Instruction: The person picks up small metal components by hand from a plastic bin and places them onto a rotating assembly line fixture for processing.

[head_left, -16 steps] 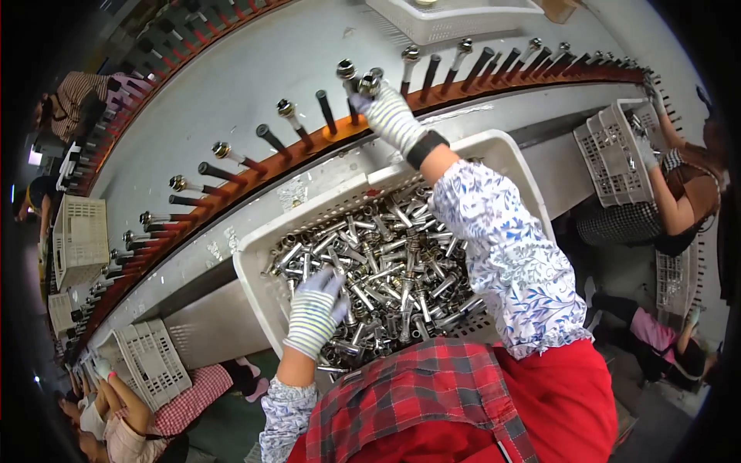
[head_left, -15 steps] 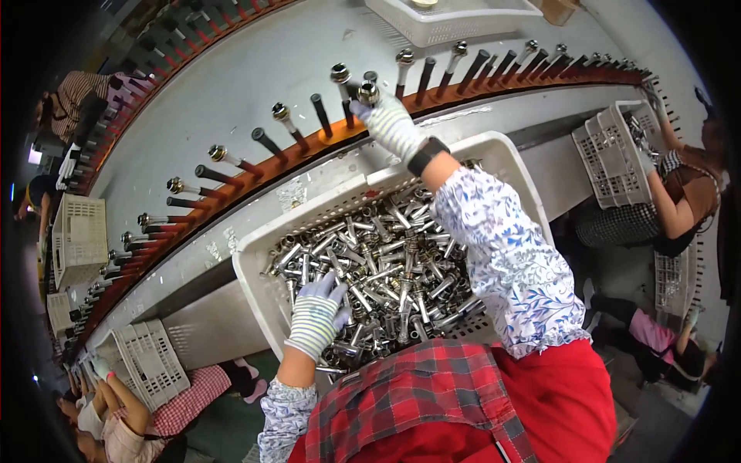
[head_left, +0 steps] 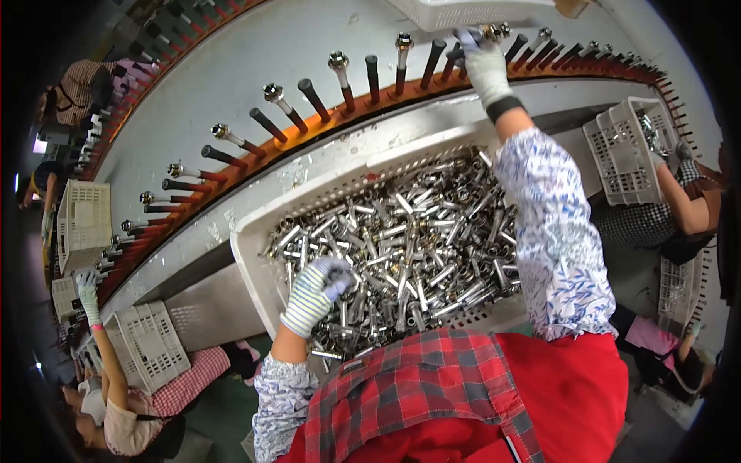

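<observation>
My left hand [head_left: 315, 292], in a striped white glove with grey fingertips, hovers over the near left part of a white basket [head_left: 244, 266] heaped with shiny metal fittings [head_left: 413, 255]. Its fingers are curled together; what they hold, if anything, is hidden. My right hand [head_left: 485, 68], gloved the same way, reaches past the far right of the basket to a curved row of upright pegs. Motion smears its fingers beside a dark peg. A metal fitting [head_left: 492, 32] shows close behind it, but I cannot tell whether the hand grips it.
Fittings such as this one [head_left: 338, 60] sit on some pegs, between bare black pegs [head_left: 312, 96], along an orange-brown rail [head_left: 309, 133]. A white crate [head_left: 455, 14] stands beyond it. People work at baskets on the right [head_left: 621, 154] and left [head_left: 147, 343]; a gloved hand [head_left: 87, 285] touches the rail.
My right hand has moved right along the pegs, away from the fitting it was at. My left hand's spread fingers have curled in. At left, a co-worker's arm has risen to the rail.
</observation>
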Demonstrator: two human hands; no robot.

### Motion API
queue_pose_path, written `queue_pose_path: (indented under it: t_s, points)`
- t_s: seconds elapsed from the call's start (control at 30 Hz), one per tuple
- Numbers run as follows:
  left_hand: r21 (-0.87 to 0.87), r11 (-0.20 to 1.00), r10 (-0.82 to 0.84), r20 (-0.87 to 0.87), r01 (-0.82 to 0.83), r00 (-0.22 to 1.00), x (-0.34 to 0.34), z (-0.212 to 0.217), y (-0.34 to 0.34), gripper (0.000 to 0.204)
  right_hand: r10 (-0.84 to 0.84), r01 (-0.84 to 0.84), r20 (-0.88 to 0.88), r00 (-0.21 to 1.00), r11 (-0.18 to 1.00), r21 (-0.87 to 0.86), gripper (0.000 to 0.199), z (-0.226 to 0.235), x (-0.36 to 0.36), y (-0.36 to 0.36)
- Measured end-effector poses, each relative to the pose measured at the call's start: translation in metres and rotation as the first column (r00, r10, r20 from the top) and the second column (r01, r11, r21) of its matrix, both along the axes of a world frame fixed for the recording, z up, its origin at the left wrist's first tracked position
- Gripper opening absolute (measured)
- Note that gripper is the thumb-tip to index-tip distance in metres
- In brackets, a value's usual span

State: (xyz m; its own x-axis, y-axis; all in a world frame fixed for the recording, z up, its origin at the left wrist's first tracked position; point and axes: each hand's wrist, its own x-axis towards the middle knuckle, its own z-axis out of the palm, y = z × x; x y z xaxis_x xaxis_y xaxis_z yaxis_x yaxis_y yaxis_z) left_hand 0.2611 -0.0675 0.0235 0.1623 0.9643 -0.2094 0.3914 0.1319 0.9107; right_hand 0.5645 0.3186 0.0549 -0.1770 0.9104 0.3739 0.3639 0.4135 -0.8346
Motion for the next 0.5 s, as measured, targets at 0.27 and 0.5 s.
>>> queue_pose_path:
  t_s: [0.27,0.5]
  points:
    - [-0.036,0.999,-0.04,-0.137,0.036,0.99,-0.011,-0.003,0.009,0.013,-0.142,0.122,0.336,0.931,0.989,0.081,0.026,0.018,-0.054,-0.012]
    - [-0.004,0.951,-0.244,-0.626,0.311,0.741,0.002,-0.005,0.014,0.026,0.08,0.076,0.569,0.818,0.967,-0.245,0.036,-0.004,-0.065,-0.02]
